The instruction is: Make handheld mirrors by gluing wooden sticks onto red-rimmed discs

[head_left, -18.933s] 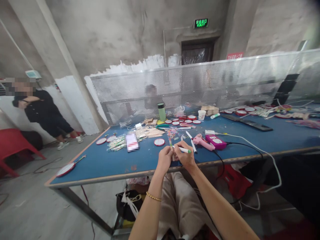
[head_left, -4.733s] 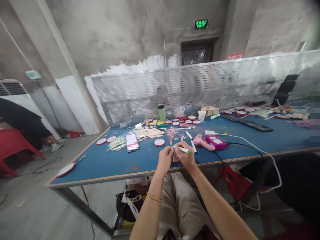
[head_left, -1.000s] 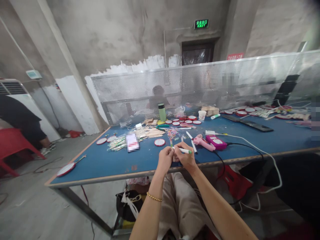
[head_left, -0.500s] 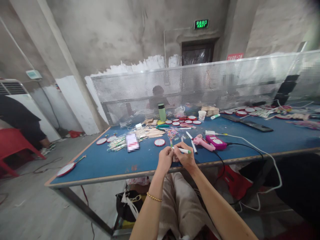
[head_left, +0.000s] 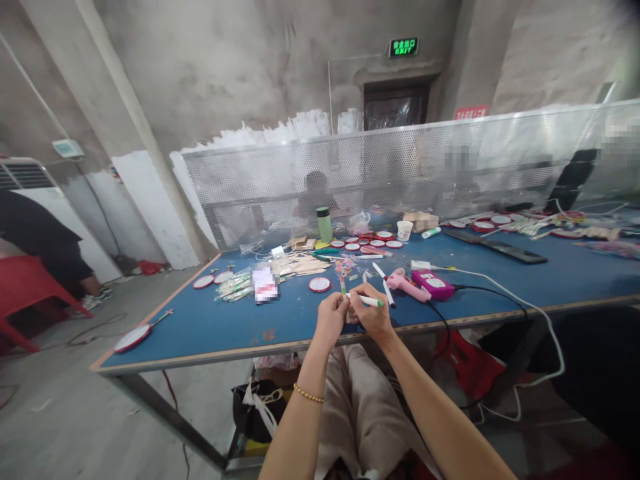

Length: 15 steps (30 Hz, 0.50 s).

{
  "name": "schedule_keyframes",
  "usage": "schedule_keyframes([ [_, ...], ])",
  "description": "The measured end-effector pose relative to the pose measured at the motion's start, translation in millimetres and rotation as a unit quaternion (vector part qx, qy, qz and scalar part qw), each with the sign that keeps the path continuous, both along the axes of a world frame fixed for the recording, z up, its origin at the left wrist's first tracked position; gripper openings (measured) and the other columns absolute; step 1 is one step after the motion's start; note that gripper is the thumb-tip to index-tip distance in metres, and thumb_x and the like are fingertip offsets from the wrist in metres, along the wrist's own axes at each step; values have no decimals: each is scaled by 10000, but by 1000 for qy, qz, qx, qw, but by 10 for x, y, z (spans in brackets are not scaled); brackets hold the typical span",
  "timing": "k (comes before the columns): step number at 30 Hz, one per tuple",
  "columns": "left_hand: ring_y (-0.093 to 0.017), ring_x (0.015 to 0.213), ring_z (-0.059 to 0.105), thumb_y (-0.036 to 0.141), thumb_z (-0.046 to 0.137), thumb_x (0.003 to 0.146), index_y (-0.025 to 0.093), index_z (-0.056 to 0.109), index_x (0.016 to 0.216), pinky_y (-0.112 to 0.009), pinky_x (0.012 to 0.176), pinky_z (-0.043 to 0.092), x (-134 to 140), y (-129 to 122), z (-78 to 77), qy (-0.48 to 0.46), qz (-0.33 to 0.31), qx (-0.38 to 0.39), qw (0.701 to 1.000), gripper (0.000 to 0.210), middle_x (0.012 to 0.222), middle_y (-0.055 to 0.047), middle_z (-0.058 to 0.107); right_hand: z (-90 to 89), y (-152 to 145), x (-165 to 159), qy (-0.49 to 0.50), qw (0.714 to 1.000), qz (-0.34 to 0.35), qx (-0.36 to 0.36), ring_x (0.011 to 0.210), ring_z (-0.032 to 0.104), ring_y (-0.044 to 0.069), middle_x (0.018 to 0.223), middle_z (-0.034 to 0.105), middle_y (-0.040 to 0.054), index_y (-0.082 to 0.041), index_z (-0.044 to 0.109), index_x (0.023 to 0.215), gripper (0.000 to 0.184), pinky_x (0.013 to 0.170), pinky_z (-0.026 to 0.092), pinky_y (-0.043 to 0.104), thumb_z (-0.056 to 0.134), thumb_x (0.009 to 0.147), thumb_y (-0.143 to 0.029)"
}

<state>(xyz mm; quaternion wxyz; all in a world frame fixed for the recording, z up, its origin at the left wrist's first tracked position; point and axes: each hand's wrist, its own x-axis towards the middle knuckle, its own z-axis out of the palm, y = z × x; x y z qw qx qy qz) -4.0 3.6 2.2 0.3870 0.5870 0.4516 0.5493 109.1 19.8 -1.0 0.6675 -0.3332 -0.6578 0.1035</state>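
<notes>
My left hand [head_left: 331, 319] is closed around a flat wooden stick [head_left: 343, 285] that has green colouring on it and stands up out of the fingers. Pinched in my right hand [head_left: 373, 321] is a white marker pen [head_left: 369, 301] with a green end, its tip at the stick. Both hands are close together over the table's near edge. Just beyond them lies a heap of coloured rubber bands [head_left: 346, 267]. A round white disc with a red rim [head_left: 320, 285] is to the left, and loose white marker pens [head_left: 388, 293] are to the right.
A pink glue gun [head_left: 407, 285] and a purple box [head_left: 434, 284] with cables lie right of my hands. Wooden sticks [head_left: 306, 265] spread to the left. Behind stand a green bottle [head_left: 324, 225] and a paper cup [head_left: 404, 231], before a perforated metal screen [head_left: 270, 180].
The marker pen and my right hand have shifted very slightly to the right. My left hand and the stick look almost unmoved.
</notes>
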Motion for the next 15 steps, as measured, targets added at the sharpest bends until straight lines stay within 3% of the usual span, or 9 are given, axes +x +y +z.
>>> schedule_keyframes([
  [15, -84, 519, 381, 383, 600, 729, 175, 464, 592, -198, 485, 347, 10, -37, 44, -7, -3, -5, 1000, 284, 545, 57, 428, 30, -28, 4, -9, 1000, 7, -11, 480, 495, 104, 550, 542, -24, -205, 514, 619, 210, 493, 418, 219, 515, 826, -240],
])
